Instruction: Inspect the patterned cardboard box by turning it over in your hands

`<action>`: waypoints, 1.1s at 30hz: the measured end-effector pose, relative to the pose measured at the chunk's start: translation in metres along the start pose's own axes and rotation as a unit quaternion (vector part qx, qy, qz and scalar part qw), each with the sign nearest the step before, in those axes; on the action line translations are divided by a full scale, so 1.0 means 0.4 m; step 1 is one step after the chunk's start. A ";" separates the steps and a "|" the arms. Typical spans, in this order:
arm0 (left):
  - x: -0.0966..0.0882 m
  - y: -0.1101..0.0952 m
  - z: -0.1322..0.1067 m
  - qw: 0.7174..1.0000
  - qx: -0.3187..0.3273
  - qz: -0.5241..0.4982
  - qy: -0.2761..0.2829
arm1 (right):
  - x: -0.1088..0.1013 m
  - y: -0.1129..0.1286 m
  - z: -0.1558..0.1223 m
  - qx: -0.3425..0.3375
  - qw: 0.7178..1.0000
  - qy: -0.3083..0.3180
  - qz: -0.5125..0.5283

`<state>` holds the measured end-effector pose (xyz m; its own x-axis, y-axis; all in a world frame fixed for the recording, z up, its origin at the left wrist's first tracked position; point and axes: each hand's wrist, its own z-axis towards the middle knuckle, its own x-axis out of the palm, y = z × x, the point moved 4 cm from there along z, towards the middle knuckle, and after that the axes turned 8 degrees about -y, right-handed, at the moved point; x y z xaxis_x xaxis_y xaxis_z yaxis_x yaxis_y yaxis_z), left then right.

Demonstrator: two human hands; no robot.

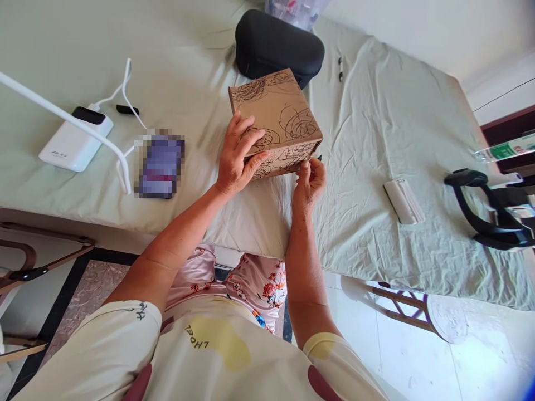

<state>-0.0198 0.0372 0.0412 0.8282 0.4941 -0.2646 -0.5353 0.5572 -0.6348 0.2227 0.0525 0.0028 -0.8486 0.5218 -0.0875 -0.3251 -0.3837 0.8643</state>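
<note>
A brown cardboard box (278, 120) with black scribbled loops on its top and front faces sits on the cloth-covered table. My left hand (239, 159) grips its near left edge, fingers spread over the top and thumb against the front face. At the front face's right end, my right hand (310, 181) has its fingers pinched together close to the cardboard. A small dark end sticks out past these fingers, seemingly of a black pen (320, 158); the rest of it is hidden.
Behind the box lies a black hard case (278, 47). To the left are a white power bank (77, 142) with a cable, a blurred phone (161, 167) and a white stand arm (62, 114). A tissue pack (404, 201) and a black headband-like device (480, 217) lie right.
</note>
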 end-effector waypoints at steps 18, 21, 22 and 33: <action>0.011 -0.012 -0.020 0.995 -0.057 0.002 -0.076 | 0.120 0.102 -0.106 0.032 0.972 0.215 0.085; 0.018 0.002 -0.018 0.992 -0.100 -0.044 -0.066 | 0.120 0.095 -0.115 0.022 0.976 0.208 0.066; 0.020 0.006 -0.017 0.988 -0.123 -0.069 -0.069 | 0.114 0.089 -0.113 0.016 0.979 0.196 0.059; 0.053 0.101 -0.038 0.904 -0.335 -0.245 -0.106 | 0.049 0.061 -0.051 -0.032 0.997 0.075 -0.003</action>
<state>-0.0213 0.0601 -0.0010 0.8501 0.4535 0.2677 0.1670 0.2501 -0.9537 0.1896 0.0379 0.0119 -0.8974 0.4071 -0.1701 -0.3527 -0.4305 0.8308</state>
